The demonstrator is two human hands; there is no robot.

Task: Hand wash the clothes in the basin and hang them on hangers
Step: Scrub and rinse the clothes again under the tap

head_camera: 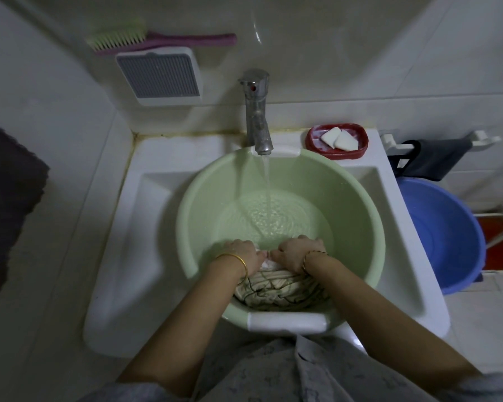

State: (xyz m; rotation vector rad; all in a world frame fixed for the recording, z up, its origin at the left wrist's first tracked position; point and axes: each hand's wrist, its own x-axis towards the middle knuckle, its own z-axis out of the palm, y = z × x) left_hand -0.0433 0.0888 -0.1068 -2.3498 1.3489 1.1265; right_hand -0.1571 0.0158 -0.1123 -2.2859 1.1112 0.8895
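A pale green basin (204,198) sits in the white sink (145,216) with shallow water in its bottom. A stream of water runs into it from the chrome tap (256,111). A wet, cream garment with dark lines (279,288) lies bunched against the basin's near wall. My left hand (241,253) and my right hand (296,253) are side by side, knuckles up, each gripping a fold of the garment at its far edge. Both wrists wear gold bangles.
A red soap dish with white soap pieces (337,139) stands right of the tap. A blue basin (442,233) sits lower right, a dark cloth on a rail (436,158) above it. A brush (157,40) and white drain tray (160,75) rest behind. Dark towel (9,204) hangs left.
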